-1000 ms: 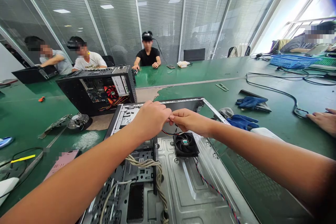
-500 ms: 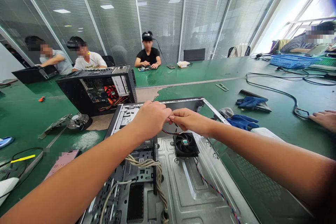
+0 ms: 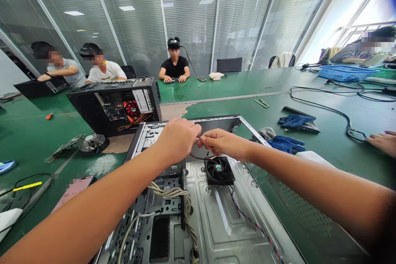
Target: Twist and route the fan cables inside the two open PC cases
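Note:
An open metal computer case (image 3: 213,222) lies in front of me. A black fan (image 3: 219,170) rests on its bare panel, and a thin red-and-blue twisted cable (image 3: 247,217) runs from it toward the near edge. Above the case, my left hand (image 3: 181,138) and my right hand (image 3: 218,142) meet, fingertips nearly touching. Both are pinched on a thin dark cable (image 3: 196,156) that passes below them near the fan; its end is hidden by the fingers. Beige twisted cables (image 3: 187,204) lie along the left part of the case.
A black computer tower (image 3: 102,107) with a red fan stands behind left. Blue gloves (image 3: 286,143) and a cable (image 3: 337,109) lie at right, near another person's hand (image 3: 382,142). A phone (image 3: 74,189) is at left. Several people sit around the green table (image 3: 235,95).
My hands have hardly moved; the fingertips shifted slightly and the dark cable below them sits a little differently. Across the table, a person's hands lowered onto a board.

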Available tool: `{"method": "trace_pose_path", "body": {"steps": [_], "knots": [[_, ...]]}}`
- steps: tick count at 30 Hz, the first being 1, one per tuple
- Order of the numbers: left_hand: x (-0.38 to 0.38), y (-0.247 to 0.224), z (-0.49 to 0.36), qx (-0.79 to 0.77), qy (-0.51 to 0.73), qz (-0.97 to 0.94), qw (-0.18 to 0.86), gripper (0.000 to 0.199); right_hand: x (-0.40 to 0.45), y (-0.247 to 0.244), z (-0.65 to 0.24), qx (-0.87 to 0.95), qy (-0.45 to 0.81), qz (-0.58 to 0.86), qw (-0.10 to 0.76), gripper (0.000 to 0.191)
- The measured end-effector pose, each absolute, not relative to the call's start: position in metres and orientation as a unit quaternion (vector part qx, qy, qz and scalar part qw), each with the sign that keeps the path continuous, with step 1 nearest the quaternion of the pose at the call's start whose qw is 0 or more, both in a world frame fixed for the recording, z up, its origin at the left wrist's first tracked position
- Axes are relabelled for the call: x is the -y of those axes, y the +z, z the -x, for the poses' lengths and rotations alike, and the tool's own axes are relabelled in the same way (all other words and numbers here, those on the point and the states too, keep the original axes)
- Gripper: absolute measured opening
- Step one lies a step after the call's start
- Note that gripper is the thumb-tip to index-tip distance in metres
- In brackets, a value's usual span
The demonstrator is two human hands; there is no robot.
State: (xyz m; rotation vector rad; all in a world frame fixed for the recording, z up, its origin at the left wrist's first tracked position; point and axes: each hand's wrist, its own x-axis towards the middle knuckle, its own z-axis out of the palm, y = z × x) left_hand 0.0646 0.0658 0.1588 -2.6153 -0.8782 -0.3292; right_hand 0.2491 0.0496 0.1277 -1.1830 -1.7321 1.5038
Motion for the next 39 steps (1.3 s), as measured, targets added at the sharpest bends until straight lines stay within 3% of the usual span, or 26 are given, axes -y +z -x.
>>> {"method": "trace_pose_path", "body": {"steps": [9, 19, 39], "knots": [[-0.0645, 0.1591, -0.0655, 0.306, -0.114, 0.927, 0.186, 0.014, -0.0512, 0.1265, -0.2497, 0.617, 0.580, 0.447, 0.289, 0.033], [-0.0650, 0.1596, -0.0648, 0.314, -0.121, 0.922, 0.194, 0.012, -0.0522, 0.1248, -0.2511, 0.599, 0.593, 0.443, 0.304, 0.024], [-0.0653, 0.1628, -0.0648, 0.328, -0.106, 0.929, 0.136, 0.015, -0.0520, 0.1232, -0.2523, 0.637, 0.513, 0.471, 0.329, 0.024]]}}
